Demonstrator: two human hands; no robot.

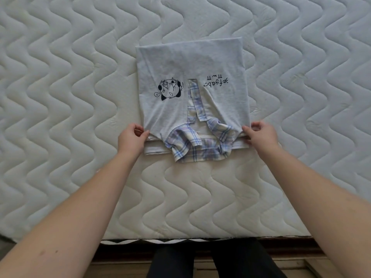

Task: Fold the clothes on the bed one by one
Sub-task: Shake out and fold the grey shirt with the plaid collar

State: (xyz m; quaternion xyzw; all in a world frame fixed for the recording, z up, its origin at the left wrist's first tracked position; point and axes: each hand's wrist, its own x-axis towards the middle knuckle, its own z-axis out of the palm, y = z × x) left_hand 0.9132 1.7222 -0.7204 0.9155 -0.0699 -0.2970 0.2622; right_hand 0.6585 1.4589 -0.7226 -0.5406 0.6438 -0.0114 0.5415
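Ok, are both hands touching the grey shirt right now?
Touching. The head view shows the left hand pinching the grey shirt at its near left corner and the right hand pinching the near right corner, fingers curled over the fabric edge.

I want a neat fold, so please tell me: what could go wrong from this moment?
The plaid collar is bunched and sticks out past the near edge of the grey shirt; folding now may trap it as a lump. The left hand and right hand pinch only the near corners, so the middle may sag and crease. The sides look slightly uneven, so the fold may end skewed.
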